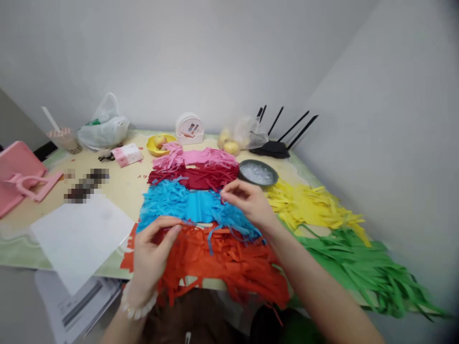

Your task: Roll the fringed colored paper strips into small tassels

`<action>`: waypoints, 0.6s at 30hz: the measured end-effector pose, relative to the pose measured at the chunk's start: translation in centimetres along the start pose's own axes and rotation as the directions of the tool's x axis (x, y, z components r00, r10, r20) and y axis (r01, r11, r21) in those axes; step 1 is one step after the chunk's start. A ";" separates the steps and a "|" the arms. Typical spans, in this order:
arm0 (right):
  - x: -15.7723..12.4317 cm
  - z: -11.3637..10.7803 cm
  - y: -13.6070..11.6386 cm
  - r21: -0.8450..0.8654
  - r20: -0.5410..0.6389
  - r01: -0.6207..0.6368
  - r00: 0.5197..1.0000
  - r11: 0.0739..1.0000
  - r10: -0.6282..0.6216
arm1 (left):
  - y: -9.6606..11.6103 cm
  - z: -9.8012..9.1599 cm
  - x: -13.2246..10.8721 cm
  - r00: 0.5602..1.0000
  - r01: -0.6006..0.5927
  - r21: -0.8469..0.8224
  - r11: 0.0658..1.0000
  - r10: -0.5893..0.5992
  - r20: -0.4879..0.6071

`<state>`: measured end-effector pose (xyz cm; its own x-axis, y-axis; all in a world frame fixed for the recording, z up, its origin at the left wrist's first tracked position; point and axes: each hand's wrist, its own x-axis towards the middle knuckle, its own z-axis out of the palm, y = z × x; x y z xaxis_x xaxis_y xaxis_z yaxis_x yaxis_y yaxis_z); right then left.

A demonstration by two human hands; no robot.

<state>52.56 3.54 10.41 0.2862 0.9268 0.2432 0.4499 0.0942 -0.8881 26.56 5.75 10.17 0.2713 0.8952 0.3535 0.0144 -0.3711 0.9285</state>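
Observation:
Layers of fringed paper lie stacked on the table: pink [195,156] at the far end, dark red [201,176], blue [179,203], and orange [222,260] nearest me. My left hand [152,255] rests on the left edge of the orange fringe, fingers curled and pinching the paper where it meets the blue layer. My right hand [249,200] hovers over the right side of the blue fringe, thumb and fingers pinched together; what they hold is too small to make out.
Yellow [311,205] and green [362,267] fringed paper lie at the right. A dark bowl [258,173], a router [276,148], bagged fruit [236,138], a yellow fruit bowl [159,143], a white sheet [79,234], a pink stand [21,174] and a drink cup [64,138] share the table.

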 end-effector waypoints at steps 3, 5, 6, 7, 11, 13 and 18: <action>-4.7 4.2 -3.7 0.370 0.109 0.009 0.993 0.929 -0.053 | 0.8 0.8 -0.8 0.998 -0.054 -0.032 0.998 0.055 0.036; -6.7 5.9 -5.1 0.449 0.114 -0.019 0.993 0.893 -0.036 | 1.1 0.9 -1.6 0.998 -0.042 -0.056 0.998 0.044 0.037; -7.5 6.5 -5.5 0.464 0.109 -0.029 0.994 0.885 -0.024 | 1.1 0.9 -2.1 0.999 -0.032 -0.069 0.997 0.035 0.036; -8.1 6.9 -5.8 0.469 0.099 -0.035 0.995 0.882 -0.013 | 1.2 0.7 -2.6 0.999 -0.023 -0.081 0.996 0.026 0.034; -9.7 8.3 -6.4 0.448 0.052 -0.034 0.999 0.893 0.012 | 1.0 -0.3 -4.2 0.999 -0.016 -0.089 0.996 0.019 0.039; -10.3 8.9 -6.5 0.449 0.031 -0.022 0.999 0.893 0.009 | 1.1 -0.9 -4.9 0.998 -0.055 -0.048 0.997 0.057 0.036; -11.6 10.2 -6.6 0.428 -0.013 0.020 1.000 0.904 -0.016 | 1.9 -1.9 -5.8 0.969 -0.245 0.158 0.957 0.240 0.050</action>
<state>37.64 -4.06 9.44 0.2895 0.9205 0.2623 0.0506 0.2590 -0.9646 23.16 0.38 10.07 0.3149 0.7664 0.5598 0.0991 -0.6132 0.7837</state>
